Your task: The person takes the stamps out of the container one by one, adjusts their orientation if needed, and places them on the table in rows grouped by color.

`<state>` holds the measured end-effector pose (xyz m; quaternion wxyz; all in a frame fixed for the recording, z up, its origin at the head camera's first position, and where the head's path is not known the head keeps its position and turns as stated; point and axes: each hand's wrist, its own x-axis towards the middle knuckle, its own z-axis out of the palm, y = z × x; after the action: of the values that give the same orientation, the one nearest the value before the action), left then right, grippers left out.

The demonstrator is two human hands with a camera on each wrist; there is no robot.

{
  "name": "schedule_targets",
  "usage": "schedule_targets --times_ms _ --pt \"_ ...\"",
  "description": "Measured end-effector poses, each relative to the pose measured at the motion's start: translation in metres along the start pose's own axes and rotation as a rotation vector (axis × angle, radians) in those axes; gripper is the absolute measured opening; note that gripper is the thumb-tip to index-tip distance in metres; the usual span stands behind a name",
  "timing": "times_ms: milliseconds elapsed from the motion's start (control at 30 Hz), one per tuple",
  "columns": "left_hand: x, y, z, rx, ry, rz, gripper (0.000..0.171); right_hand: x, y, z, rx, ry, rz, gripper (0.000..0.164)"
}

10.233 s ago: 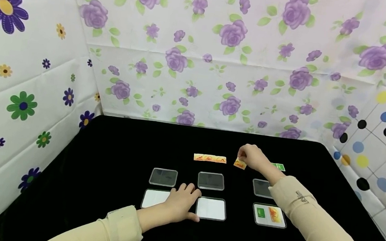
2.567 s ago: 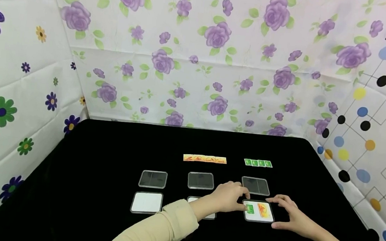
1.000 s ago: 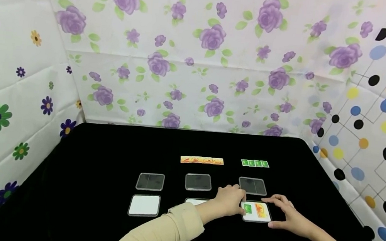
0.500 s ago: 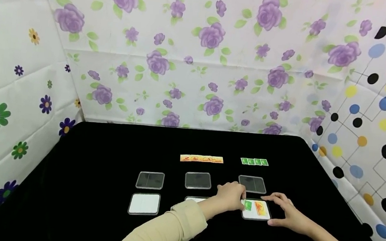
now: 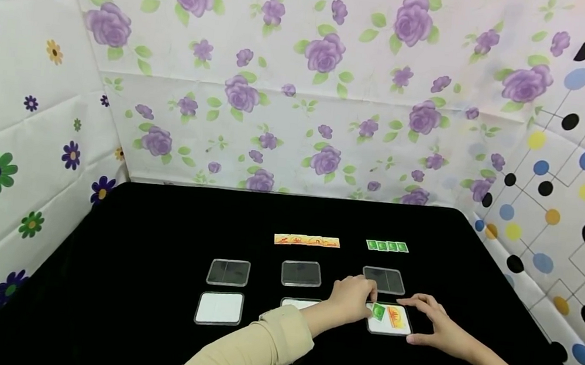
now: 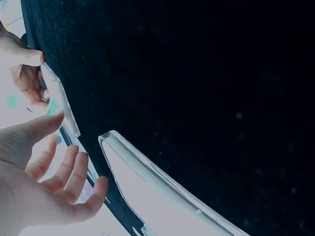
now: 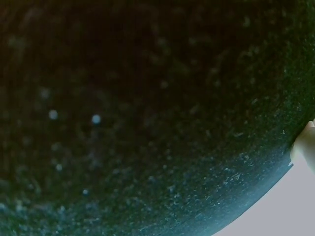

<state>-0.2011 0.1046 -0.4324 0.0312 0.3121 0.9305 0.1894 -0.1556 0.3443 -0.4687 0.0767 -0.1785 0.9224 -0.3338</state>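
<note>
My left hand (image 5: 350,300) pinches at the tilted green card (image 5: 378,312) on the right white-lined clear case (image 5: 386,329). Its thumb lies at the card's left edge, and in the left wrist view the other fingers are spread loosely. An orange card (image 5: 396,317) lies on the case's right half. With thumb and forefinger, my right hand (image 5: 439,326) grips that case by its right end. In the right wrist view only a fingertip (image 7: 304,147) enters at the right edge.
Behind stand three clear lids (image 5: 228,272), in a row. A white-lined case (image 5: 219,308) lies at left; a middle one (image 5: 298,304) is partly covered by the left arm. Orange cards (image 5: 307,241) and green cards (image 5: 387,246) lie overlapped farther back on the black cloth (image 5: 172,224).
Since the oldest frame, both hands have come to the right case from elsewhere, the right having held an orange card then. In the last half second the green card has turned more askew.
</note>
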Motion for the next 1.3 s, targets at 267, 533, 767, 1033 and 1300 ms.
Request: schedule_targets --times_ms 267,533,767,1033,1300 --pt "0.002 0.000 0.001 -0.053 0.017 0.053 0.019 -0.001 0.000 0.002 -0.016 0.030 -0.020 0.068" --pt "0.004 -0.006 0.002 -0.103 0.009 0.029 0.017 -0.001 0.001 0.002 -0.004 0.019 0.005 0.068" --pt "0.007 -0.011 -0.004 -0.182 -0.053 0.007 0.015 -0.002 0.002 0.003 -0.005 0.036 0.003 0.067" --pt "0.008 -0.016 -0.010 -0.210 -0.123 0.013 0.011 -0.004 0.001 0.004 -0.009 0.028 0.002 0.067" --pt "0.055 -0.061 0.040 -0.154 -0.182 0.059 0.016 -0.002 0.000 0.004 -0.028 0.051 -0.006 0.067"
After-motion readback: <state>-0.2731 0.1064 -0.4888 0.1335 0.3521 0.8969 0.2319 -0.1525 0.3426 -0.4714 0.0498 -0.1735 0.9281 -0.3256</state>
